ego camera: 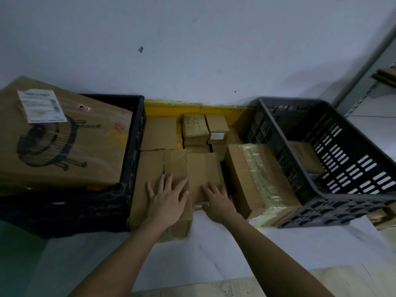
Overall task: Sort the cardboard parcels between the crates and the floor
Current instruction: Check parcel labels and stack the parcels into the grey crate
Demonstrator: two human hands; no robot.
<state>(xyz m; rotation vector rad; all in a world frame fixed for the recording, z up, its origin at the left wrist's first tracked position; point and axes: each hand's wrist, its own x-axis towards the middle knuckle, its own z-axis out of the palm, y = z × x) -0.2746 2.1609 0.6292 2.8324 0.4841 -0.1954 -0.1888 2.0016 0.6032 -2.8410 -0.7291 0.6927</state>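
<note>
Cardboard parcels lie on the floor between two crates. My left hand (166,197) rests flat, fingers spread, on top of a large plain parcel (154,168). My right hand (216,199) grips the near edge of a flatter parcel (203,170) beside it. A taped parcel (255,179) lies to the right, against the grey crate (334,213). Small parcels (195,127) stand by the wall. The black crate (130,168) on the left holds a big parcel (64,142) with a fan drawing and a label. Inside the grey crate lies one parcel (306,157).
A white wall rises directly behind the parcels, with a yellow strip (192,109) at its foot. A metal shelf upright (368,82) stands at the far right. White sheeting (214,243) covers the floor in front of me.
</note>
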